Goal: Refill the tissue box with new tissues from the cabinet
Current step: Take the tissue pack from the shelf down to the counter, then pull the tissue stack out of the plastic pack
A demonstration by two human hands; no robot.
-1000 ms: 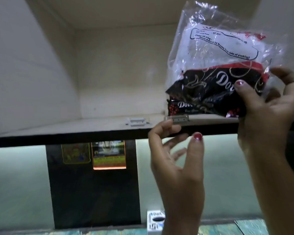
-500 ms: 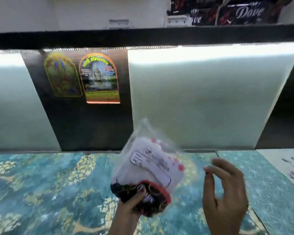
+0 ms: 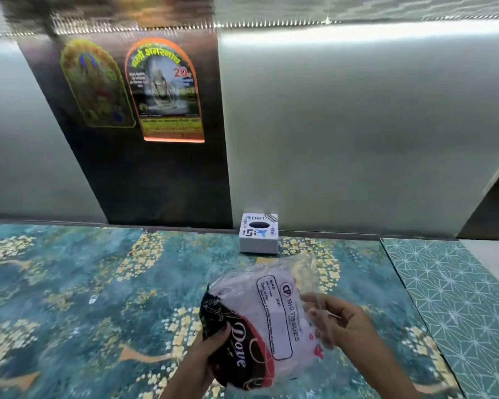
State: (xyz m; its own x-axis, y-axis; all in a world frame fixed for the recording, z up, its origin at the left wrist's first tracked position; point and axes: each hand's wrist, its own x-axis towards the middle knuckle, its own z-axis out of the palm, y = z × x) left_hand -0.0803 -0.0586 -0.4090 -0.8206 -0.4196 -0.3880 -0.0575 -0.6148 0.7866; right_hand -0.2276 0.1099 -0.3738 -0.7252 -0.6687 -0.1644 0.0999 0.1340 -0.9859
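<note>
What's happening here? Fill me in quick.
A person holds a tissue pack over the patterned counter. The left hand grips its dark end, while the right hand is at the clear plastic wrap on the other end, apparently to open it. The tissue box sits untouched at the back of the counter, against the wall, apart from the pack.

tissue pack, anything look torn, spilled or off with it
Nothing stands out. The tissue pack looks sealed, gripped by the left hand and right hand above the counter; the tissue box sits upright.
</note>
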